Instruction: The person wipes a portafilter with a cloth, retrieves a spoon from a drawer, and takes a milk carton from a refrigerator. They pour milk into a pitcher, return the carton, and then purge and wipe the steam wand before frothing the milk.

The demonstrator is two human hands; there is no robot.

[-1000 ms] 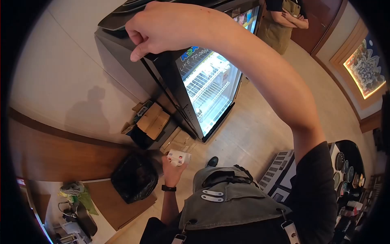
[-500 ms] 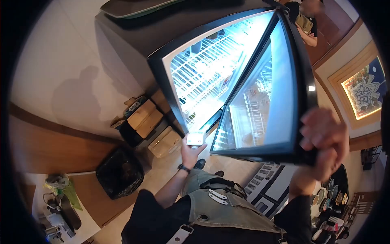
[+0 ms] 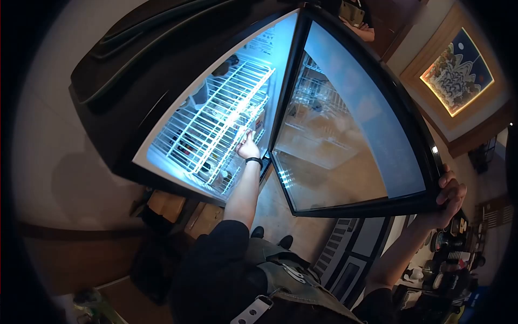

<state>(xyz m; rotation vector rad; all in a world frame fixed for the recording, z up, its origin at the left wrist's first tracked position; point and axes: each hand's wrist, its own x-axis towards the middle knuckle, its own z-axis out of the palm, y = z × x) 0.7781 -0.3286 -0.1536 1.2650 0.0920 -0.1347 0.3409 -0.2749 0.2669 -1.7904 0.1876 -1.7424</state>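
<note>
My left hand [image 3: 248, 147] reaches inside the lit refrigerator [image 3: 141, 156], by the front edge of the white wire shelves [image 3: 226, 116]. Its fingers are curled with the thumb up; glare and the hand itself hide what they hold, if anything. Just beyond it stands a pale carton with a red mark [image 3: 259, 122]. My right hand [image 3: 452, 190] is wrapped round the outer edge of the glass refrigerator door [image 3: 345, 156], which stands wide open. Dark items [image 3: 224, 67] sit on the upper shelf, and small containers lie lower down.
Cardboard boxes [image 3: 164, 206] stand on the floor left of the refrigerator. Below the door is a panelled unit with vents [image 3: 345, 259]. Crockery and other items [image 3: 442, 259] crowd the right side. A person with folded arms [image 3: 359, 27] stands behind the door. A lit picture [image 3: 458, 73] hangs on the wall.
My left hand has moved from in front of the refrigerator, where it held a small white container, to inside by the shelves. The door has swung wider, with my right hand still on its edge.
</note>
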